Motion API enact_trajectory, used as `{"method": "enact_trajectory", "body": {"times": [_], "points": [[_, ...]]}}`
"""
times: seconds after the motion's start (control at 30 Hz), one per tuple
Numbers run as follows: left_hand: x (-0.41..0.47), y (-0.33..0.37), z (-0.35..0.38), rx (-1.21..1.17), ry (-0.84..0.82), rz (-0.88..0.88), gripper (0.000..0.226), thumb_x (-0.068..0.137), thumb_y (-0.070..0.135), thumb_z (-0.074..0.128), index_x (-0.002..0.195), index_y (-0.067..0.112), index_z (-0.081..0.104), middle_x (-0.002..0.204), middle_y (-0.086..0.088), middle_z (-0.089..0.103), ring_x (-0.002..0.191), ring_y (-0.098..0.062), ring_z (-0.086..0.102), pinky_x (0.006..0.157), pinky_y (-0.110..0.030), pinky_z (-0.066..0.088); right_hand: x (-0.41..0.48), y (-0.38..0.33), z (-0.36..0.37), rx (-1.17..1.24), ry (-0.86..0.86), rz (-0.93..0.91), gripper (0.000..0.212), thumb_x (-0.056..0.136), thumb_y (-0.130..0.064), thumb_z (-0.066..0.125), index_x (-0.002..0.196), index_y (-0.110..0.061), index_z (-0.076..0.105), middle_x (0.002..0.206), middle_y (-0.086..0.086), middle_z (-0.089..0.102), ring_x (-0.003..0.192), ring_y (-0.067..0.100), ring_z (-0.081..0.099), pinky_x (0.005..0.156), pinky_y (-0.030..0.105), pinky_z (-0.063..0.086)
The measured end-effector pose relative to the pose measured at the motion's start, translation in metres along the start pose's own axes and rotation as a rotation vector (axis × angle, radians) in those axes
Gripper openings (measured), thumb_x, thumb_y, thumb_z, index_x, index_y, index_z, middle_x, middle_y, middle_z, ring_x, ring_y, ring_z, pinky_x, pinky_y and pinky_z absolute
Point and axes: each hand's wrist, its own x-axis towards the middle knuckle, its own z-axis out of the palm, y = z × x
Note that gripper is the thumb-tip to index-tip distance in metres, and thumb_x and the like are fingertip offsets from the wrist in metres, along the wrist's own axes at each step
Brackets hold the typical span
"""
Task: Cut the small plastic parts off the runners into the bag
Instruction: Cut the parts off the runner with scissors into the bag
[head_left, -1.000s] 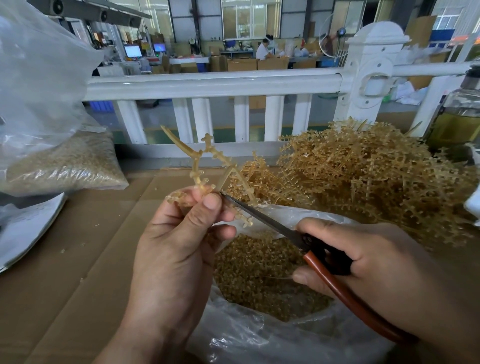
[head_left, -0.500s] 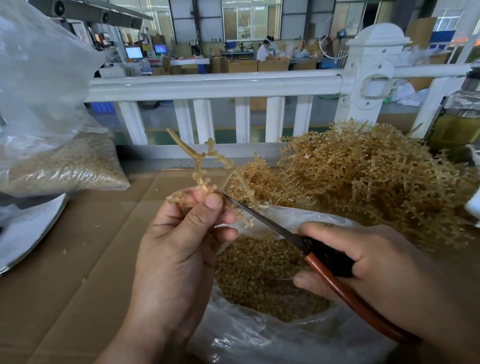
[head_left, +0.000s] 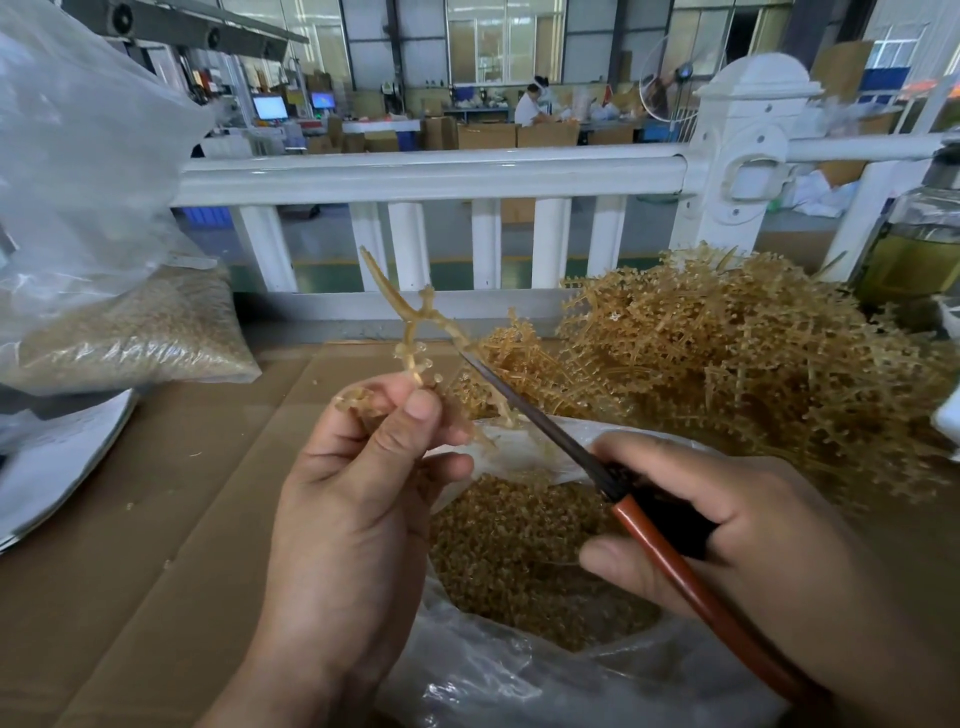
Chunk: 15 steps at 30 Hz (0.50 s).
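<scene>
My left hand (head_left: 358, 499) pinches a tan branched runner (head_left: 415, 317) between thumb and fingers and holds it upright over the bag. Small parts still cling to its lower branches. My right hand (head_left: 727, 535) grips scissors (head_left: 545, 421) with red-brown handles; the dark blades lie shut along the runner's right branch, tip near its fork. Below both hands sits an open clear plastic bag (head_left: 519, 675) holding a heap of small tan cut parts (head_left: 509, 545).
A large pile of uncut tan runners (head_left: 737, 364) lies at the right. A second clear bag of parts (head_left: 130, 332) rests at the left on the cardboard-covered table (head_left: 156, 545). A white railing (head_left: 441, 171) runs behind; a glass bottle (head_left: 919, 244) stands far right.
The scissor tip has slid up from beside my thumb along the runner's right branch toward the fork. My left hand and the runner shifted slightly.
</scene>
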Motion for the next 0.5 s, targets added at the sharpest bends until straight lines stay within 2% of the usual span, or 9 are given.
{"method": "enact_trajectory", "body": {"times": [0.07,0.2,0.3,0.5], "points": [[-0.0005,-0.0003,0.001,-0.008,-0.008,-0.008,0.008,0.071,0.026,0.076,0.076,0.027,0.07,0.076,0.002,0.066,0.072,-0.011,0.064,0.064,-0.023,0.053,-0.0006,-0.003,0.0005,-0.032,0.005,0.005,0.048,0.072,-0.083,0.056,0.111,-0.054,0.055,0.08,-0.018,0.064,0.06,0.001,0.06,0.049,0.013,0.042],[-0.0006,-0.0017,0.0015,-0.053,-0.022,-0.033,0.009,0.072,0.022,0.075,0.078,0.025,0.07,0.076,0.001,0.066,0.07,-0.011,0.063,0.063,-0.023,0.053,-0.0002,-0.0065,0.0064,-0.148,-0.008,0.076,0.048,0.064,-0.09,0.046,0.106,-0.067,0.046,0.086,-0.035,0.06,0.075,-0.008,0.061,0.053,0.015,0.045],[-0.0003,-0.0022,0.0005,-0.07,-0.016,-0.043,0.007,0.075,0.021,0.073,0.079,0.023,0.068,0.075,0.0,0.063,0.069,-0.011,0.062,0.063,-0.023,0.053,0.0003,-0.0064,0.0062,-0.184,-0.004,0.078,0.055,0.065,-0.087,0.047,0.114,-0.061,0.044,0.086,-0.034,0.061,0.076,-0.006,0.06,0.056,0.021,0.05],[0.0009,-0.0019,0.0002,-0.101,-0.003,-0.034,0.008,0.076,0.021,0.073,0.079,0.021,0.066,0.073,0.0,0.063,0.067,-0.011,0.062,0.061,-0.023,0.053,0.002,-0.0074,0.0085,-0.182,0.022,0.095,0.059,0.063,-0.085,0.045,0.117,-0.064,0.037,0.087,-0.031,0.063,0.077,-0.006,0.062,0.06,0.02,0.051]]}}
